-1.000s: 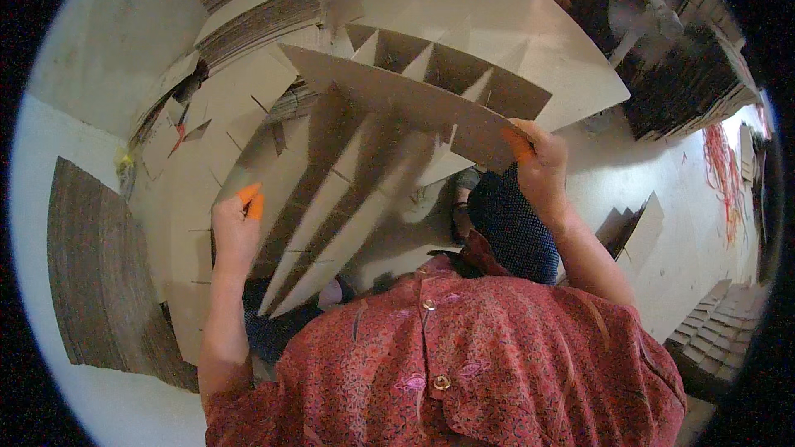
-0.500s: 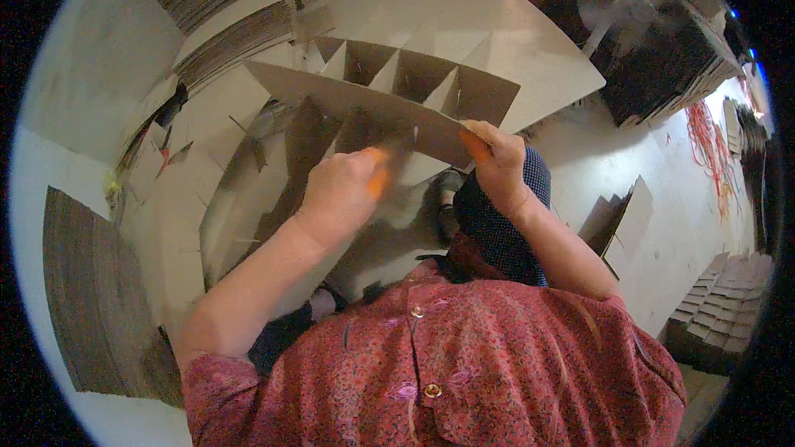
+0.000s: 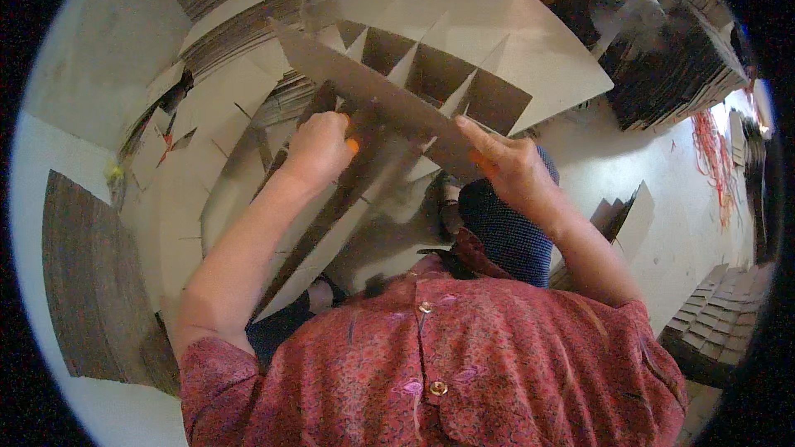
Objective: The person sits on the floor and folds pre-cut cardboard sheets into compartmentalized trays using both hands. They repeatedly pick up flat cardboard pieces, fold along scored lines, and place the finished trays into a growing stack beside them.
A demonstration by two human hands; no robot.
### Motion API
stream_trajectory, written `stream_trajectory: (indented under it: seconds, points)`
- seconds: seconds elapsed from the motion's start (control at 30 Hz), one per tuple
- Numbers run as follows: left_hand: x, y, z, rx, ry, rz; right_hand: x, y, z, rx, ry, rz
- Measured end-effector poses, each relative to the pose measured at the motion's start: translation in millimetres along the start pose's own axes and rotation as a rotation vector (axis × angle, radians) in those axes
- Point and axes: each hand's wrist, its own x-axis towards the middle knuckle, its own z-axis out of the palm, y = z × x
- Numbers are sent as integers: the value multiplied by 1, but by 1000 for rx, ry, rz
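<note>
A long brown cardboard strip (image 3: 368, 87) runs slantwise from the upper left down to my right hand (image 3: 517, 167), which is closed round its near right end. Beyond the strip, upright cardboard pieces cross one another as a divider grid (image 3: 497, 87) with open cells. My left hand (image 3: 319, 149) is closed, near the left part of the long strip. Another cardboard strip (image 3: 306, 236), blurred, slants down from beside it toward my leg; the fingers hide where they meet it. Orange covers show on fingers of both hands.
A pale board table (image 3: 546, 41) lies behind the grid. Stacks of flat cardboard stand at the left (image 3: 99, 281), top left and upper right. A fan (image 3: 629, 12) is at the upper right, with red straps (image 3: 710, 157) below. Folded cardboard (image 3: 720, 314) is at lower right.
The long strip has tilted more steeply, its left end moving up and right. My left hand has moved left and slightly up; a blurred strip now slants below it.
</note>
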Motion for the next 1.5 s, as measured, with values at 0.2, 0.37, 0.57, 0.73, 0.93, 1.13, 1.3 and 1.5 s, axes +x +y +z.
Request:
stream_trajectory:
  seconds: [0.2,0.37,0.57,0.73,0.93,1.13,1.3,1.5]
  points:
    - [10,-17,14,-151,-7,112,10,-16,-15,21,-118,52]
    - [8,-31,-3,-291,239,58,8,-9,-6,31,-70,89]
    - [24,-74,0,-71,227,-17,9,-5,-7,-8,-115,117]
    - [37,-91,6,-77,210,-60,12,-12,-13,-71,-139,118]
    - [47,-96,3,-383,132,-8,18,5,0,-145,-53,91]
    - [49,-217,51,229,682,-83,33,36,7,-274,-150,78]
    - [30,-227,43,397,461,-367,37,41,11,-271,-115,119]
    - [1,-155,-7,64,722,-112,60,5,14,173,260,124]
